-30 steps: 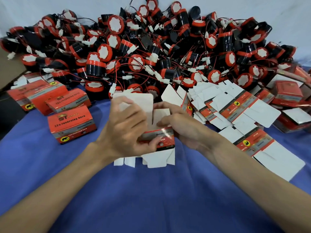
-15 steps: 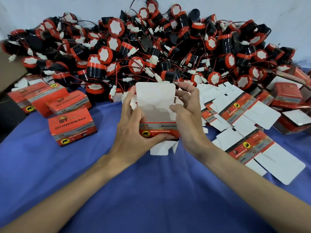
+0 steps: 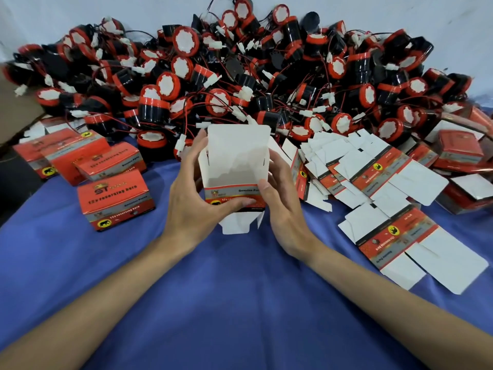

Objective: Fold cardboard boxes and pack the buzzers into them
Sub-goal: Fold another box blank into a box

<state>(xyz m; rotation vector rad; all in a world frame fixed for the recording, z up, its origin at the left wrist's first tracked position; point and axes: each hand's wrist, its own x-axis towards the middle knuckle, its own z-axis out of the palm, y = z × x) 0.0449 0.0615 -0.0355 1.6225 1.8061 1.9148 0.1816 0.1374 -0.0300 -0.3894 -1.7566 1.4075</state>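
— Blue cloth (image 3: 240, 303) is covering the table under both forearms, and a white wall (image 3: 80, 17) is showing behind. What is sitting in the hands?

— One box (image 3: 236, 166), half formed, is standing upright between them, just above the cloth. Its top flap is pointing up, its white inside is facing the camera, and its bottom flaps are hanging loose below the printed red band.

— Left hand?

— The left hand (image 3: 192, 206) is gripping the box's left side. Its thumb is lying across the red front panel and its fingers are wrapping behind.

— Right hand?

— The right hand (image 3: 282, 209) is clamping the right side. Its thumb is pressing the front corner and its fingers are going behind, mostly out of sight.

— Buzzers?

— The buzzers (image 3: 266, 84), black and red with wires and white plugs, are lying in a heap beyond the fingertips, against the wall.

— Anything beside the hands?

— Flat boxes (image 3: 373, 166) are fanning out to the right of the right hand. Folded boxes (image 3: 114, 201) are sitting closed to the left of the left hand.
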